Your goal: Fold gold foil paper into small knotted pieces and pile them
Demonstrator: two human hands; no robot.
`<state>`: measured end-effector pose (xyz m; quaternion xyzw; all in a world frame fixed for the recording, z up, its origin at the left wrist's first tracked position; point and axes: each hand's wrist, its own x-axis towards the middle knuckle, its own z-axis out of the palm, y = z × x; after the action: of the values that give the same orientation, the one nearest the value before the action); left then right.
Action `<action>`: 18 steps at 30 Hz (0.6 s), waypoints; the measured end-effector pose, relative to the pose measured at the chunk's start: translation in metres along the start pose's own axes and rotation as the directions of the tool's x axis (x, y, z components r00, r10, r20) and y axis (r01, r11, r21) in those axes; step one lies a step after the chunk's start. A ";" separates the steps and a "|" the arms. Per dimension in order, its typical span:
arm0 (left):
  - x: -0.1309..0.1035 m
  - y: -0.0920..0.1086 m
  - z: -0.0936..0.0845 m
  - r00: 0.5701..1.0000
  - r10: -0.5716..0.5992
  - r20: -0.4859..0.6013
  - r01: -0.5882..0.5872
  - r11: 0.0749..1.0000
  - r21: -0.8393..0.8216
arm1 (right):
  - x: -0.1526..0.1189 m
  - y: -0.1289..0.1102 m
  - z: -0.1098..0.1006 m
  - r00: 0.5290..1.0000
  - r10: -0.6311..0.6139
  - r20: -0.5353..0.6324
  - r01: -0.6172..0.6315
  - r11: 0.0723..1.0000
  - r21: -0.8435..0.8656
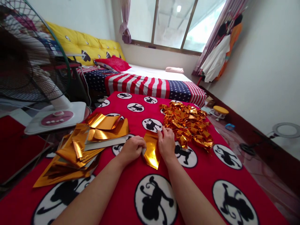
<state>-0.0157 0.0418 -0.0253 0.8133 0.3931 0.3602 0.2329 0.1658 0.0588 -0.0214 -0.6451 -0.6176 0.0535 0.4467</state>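
A sheet of shiny gold foil paper [152, 150] lies between my hands on the red cloth, its sides curving up. My left hand [132, 149] is closed with its fingertips on the sheet's left edge. On the opposite edge, my right hand [167, 143] grips the paper with thumb and fingers. To the left lies a loose, fanned stack of gold foil sheets [79, 150], some with pale undersides. Folded gold foil pieces [187, 120] form a heap beyond my right hand.
A red cloth [126, 193] with black monkey figures in white circles covers the surface. At the left stands an electric fan [57, 115]. Behind are a bed [145, 82] and a window [168, 25]. A ring-shaped stand [286, 129] and a yellow-topped stool [220, 110] are at the right.
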 end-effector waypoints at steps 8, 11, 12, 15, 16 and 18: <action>0.000 -0.002 0.001 1.000 -0.016 -0.006 0.016 1.000 -0.023 | -0.008 -0.004 -0.014 0.923 0.384 -0.028 -0.108 0.327 0.939; 0.000 -0.003 0.002 1.000 -0.020 -0.008 0.020 1.000 -0.023 | -0.004 -0.002 -0.015 0.888 0.418 0.192 -0.219 0.017 0.976; 0.000 -0.003 0.002 1.000 -0.022 -0.006 0.021 0.999 -0.024 | -0.003 -0.001 -0.015 0.879 0.413 0.238 -0.243 -0.042 0.969; 0.000 -0.003 0.001 1.000 -0.025 0.003 0.025 0.999 -0.026 | 0.001 0.004 -0.018 0.850 0.412 0.329 -0.293 -0.149 0.944; 0.000 -0.003 0.001 1.000 -0.026 0.004 0.026 0.999 -0.026 | 0.002 0.006 -0.019 0.835 0.416 0.361 -0.312 -0.183 0.932; 0.000 -0.002 0.001 1.000 -0.027 0.002 0.028 0.999 -0.025 | 0.004 0.008 -0.021 0.798 0.418 0.434 -0.349 -0.266 0.899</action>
<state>-0.0158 0.0430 -0.0274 0.8052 0.3995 0.3611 0.2484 0.1858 0.0527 -0.0123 -0.2615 -0.1202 0.6093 0.7389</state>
